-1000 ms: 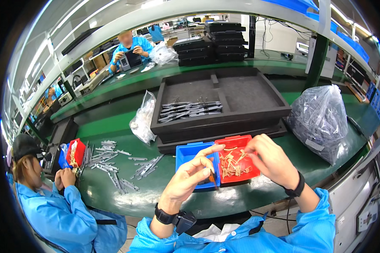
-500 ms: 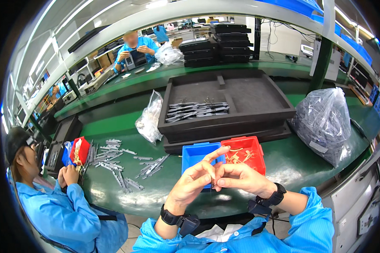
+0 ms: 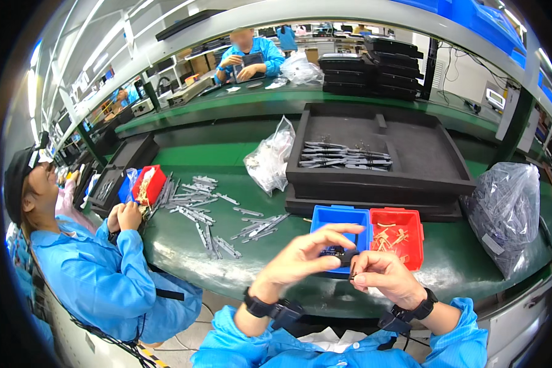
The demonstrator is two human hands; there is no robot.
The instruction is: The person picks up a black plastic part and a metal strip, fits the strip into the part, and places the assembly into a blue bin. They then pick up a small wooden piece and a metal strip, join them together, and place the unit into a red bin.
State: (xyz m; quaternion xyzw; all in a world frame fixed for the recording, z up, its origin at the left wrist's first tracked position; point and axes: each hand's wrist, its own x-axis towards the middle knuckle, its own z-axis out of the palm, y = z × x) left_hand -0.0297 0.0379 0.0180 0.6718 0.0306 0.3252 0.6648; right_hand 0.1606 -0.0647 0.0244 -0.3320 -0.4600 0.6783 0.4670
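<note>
My left hand (image 3: 300, 256) is over the near left part of the blue bin (image 3: 340, 214), thumb and fingers spread apart. Close to its thumb are small dark parts (image 3: 348, 257), seen against the bin; whether the thumb touches them I cannot tell. Beside it, in front of the red bin (image 3: 414, 236), my right hand (image 3: 383, 276) is closed in a pinch on a small dark piece (image 3: 353, 273), mostly hidden by the fingertips. Beige strips (image 3: 386, 236) lie inside the red bin.
Behind the bins stands a black foam tray (image 3: 380, 175) with grey strips (image 3: 343, 156). Clear bags (image 3: 506, 211) (image 3: 270, 156) flank it. Loose grey strips (image 3: 199, 199) lie on the green table to the left. A co-worker (image 3: 98, 257) sits there; another person (image 3: 248, 58) works across.
My view has swung left, so the scene sits farther right. My hands, together half a second ago, have come slightly apart; the left fingers have spread while the right keeps its pinch.
</note>
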